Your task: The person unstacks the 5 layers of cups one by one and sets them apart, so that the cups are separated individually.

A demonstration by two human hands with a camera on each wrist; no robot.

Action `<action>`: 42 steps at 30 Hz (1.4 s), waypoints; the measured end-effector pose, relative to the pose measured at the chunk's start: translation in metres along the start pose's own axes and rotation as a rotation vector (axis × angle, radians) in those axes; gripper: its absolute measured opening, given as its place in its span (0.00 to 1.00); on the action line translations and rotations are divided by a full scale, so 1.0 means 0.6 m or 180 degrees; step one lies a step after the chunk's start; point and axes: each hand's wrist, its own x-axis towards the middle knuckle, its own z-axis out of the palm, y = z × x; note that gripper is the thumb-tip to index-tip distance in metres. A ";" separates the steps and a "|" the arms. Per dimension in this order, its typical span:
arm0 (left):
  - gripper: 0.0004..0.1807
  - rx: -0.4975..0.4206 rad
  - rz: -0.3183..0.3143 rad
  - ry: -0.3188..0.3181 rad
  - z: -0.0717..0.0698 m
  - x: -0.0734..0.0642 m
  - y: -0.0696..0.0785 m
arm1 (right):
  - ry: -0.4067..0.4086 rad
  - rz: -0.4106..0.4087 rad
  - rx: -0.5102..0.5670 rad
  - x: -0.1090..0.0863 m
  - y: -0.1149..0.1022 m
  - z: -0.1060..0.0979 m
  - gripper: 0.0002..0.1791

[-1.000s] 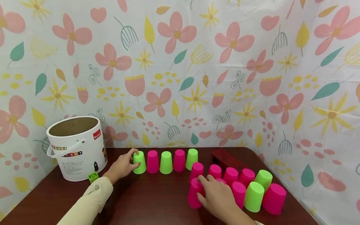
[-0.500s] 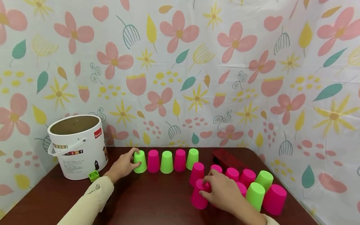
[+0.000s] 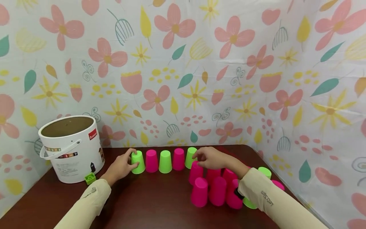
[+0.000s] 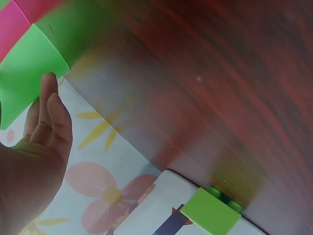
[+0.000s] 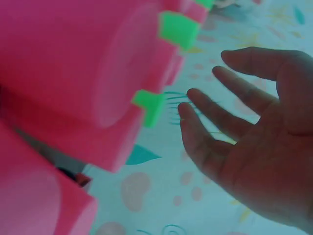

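Observation:
My left hand [image 3: 120, 166] grips the green cup [image 3: 138, 164] at the left end of a row of upside-down cups, thumb on its near side. The row alternates green and pink, ending in another green cup [image 3: 190, 158] on the right. Beside that end cup and above a pink cup [image 3: 196, 173] is my right hand [image 3: 213, 158]. In the right wrist view its fingers [image 5: 230, 125] are spread and hold nothing. Below my right forearm stands a cluster of pink and green cups, with a pink cup [image 3: 199, 193] at its front left; the sleeve hides part of it.
A white bucket [image 3: 77, 159] with a handle stands at the left back, a small green toy brick [image 3: 90, 178] in front of it. Flower-patterned cloth [image 3: 171, 79] hangs behind and to the right of the dark table [image 3: 154, 203].
My right hand has let go of the front-left pink cup and moved up and back towards the right end of the row. My left hand stays on its green cup.

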 end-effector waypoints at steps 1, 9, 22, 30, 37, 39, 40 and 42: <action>0.22 -0.0013 -0.0002 -0.0001 0.001 -0.001 -0.002 | -0.0067 0.0002 0.0011 0.007 0.006 0.004 0.17; 0.22 0.0001 -0.0014 0.0039 0.009 0.000 -0.009 | -0.0341 0.0141 -0.0028 0.026 0.030 0.018 0.18; 0.23 0.0044 0.0005 0.0082 -0.004 0.000 -0.018 | -0.0078 0.0145 0.0119 0.075 0.034 -0.034 0.16; 0.22 -0.0001 0.0057 0.0086 0.002 0.004 -0.015 | -0.0474 0.0119 -0.0266 0.121 0.062 -0.039 0.19; 0.23 0.0004 0.0031 0.0134 0.010 0.005 -0.017 | -0.0754 0.0259 -0.0216 0.134 0.092 -0.025 0.22; 0.23 -0.0009 0.0047 0.0141 0.009 0.006 -0.017 | -0.0707 0.0282 -0.0207 0.138 0.101 -0.023 0.21; 0.23 -0.0019 0.0055 0.0147 0.009 0.006 -0.018 | -0.0665 0.0298 -0.0205 0.140 0.105 -0.022 0.21; 0.23 -0.0035 0.0067 0.0147 0.008 0.007 -0.018 | -0.0581 0.0286 -0.0205 0.144 0.114 -0.020 0.20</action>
